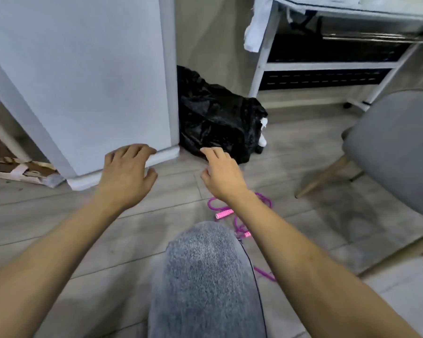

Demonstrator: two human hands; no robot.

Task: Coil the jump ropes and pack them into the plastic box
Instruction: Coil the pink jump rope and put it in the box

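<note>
One pink jump rope [239, 215] lies uncoiled on the floor [59, 228]; both hands, left [126, 175] and right [224, 175], hover with loose, empty grips. No box shows; nothing looks packed.

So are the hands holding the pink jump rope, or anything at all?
Nothing is held. The left hand and right hand are both open and empty above the floor; the pink jump rope lies loose beneath the right wrist.

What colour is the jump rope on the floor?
Pink-purple jump rope, seen best in the head view.
</note>
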